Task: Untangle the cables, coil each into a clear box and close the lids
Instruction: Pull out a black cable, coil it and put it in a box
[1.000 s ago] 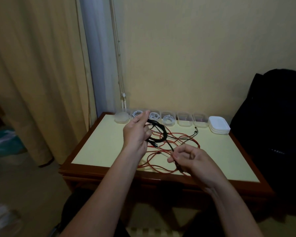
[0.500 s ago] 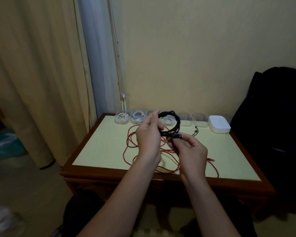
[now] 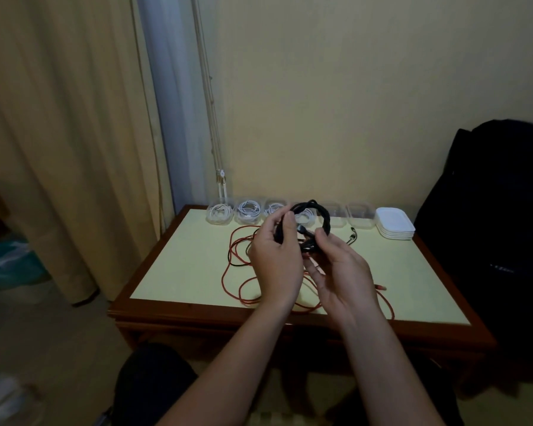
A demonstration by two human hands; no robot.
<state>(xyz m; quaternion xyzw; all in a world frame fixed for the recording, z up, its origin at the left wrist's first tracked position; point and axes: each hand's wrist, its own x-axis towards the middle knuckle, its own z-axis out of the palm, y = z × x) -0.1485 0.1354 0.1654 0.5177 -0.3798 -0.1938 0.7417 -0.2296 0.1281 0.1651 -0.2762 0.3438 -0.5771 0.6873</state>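
We are on the black cable now. It is wound into a round coil, and we hold it up in the air over the table, in front of the row of clear boxes.

Our left hand has its fingers curled round the left side of the coil. Our right hand pinches the bottom of the coil, where the loose end looks to be. Both hands are closed on the black cable.

We think the winding is almost done. Next, the coil should go into an empty box at the back right. We must keep the loops tight so they do not spring open, and the coil must be small enough to fit.

The boxes on the left hold white cables. None of the boxes has a lid on. The white lids sit in a stack at the right end of the row.

The red cable lies loose on the table under our hands. A thin dark cable lies near the empty box. Both need coiling too.

We cannot see any names, labels or words to read.
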